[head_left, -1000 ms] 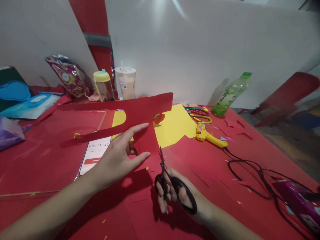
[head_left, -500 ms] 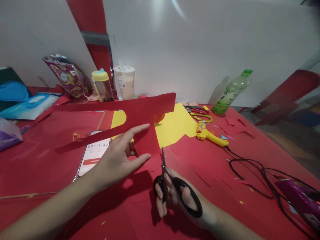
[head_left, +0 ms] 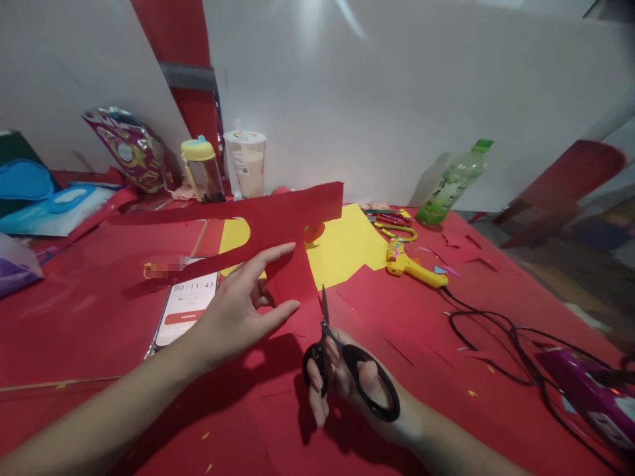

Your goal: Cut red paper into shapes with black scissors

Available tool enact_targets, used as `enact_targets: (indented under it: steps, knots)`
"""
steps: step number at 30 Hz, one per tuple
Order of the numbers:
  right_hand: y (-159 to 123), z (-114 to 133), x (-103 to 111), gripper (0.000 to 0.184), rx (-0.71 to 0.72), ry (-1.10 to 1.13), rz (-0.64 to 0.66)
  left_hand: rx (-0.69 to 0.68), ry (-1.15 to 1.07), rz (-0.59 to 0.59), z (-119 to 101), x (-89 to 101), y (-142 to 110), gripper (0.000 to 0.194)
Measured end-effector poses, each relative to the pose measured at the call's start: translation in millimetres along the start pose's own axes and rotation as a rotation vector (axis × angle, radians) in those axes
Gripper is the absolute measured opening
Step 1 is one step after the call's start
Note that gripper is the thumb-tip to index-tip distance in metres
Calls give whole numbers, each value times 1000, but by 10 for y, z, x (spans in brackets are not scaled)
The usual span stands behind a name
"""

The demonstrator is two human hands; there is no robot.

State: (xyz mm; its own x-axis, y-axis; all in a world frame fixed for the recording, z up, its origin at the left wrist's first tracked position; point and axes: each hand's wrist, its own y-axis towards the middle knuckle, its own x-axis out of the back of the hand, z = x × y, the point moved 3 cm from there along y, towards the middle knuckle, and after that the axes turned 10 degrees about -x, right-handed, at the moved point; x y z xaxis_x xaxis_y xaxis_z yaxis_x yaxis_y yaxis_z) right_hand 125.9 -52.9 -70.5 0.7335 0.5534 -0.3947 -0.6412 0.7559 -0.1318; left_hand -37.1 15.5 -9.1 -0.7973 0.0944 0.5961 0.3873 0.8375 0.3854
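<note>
A cut piece of red paper point(head_left: 278, 225) with a curved notch is raised above the table. My left hand point(head_left: 241, 304) holds it, index finger along its face, thumb stretched out apart below, the other fingers curled partly behind. Black-handled scissors point(head_left: 325, 305) are in my right hand point(head_left: 342, 383), with the thumb through the larger ring and fingers in the smaller one. Their blades point up and away, close to the paper's lower right edge; whether they touch it I cannot tell. Under the raised piece lies a yellow sheet point(head_left: 342, 248).
A phone point(head_left: 181, 304) with a running timer lies left of my left hand. Behind stand a yellow-lidded bottle point(head_left: 206, 172), a drink cup point(head_left: 249, 165) and a green bottle point(head_left: 454, 185). On the right are a yellow glue gun point(head_left: 414, 268), its black cord and red paper scraps point(head_left: 466, 248).
The scissor handles have spread slightly and the right hand has shifted a little. The left hand keeps its hold on the red paper. The phone's timer has gone from 11:42 to 11:43.
</note>
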Motion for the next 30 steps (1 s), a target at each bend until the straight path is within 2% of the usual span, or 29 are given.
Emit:
enact_targets:
  steps: [7,30]
  knots:
    - [13,19,-8,52,41,5,19,-3,14,17,4,20,1,57]
    - [21,-10,-30,47,45,102,-5,-44,35,10,-7,57,28,58]
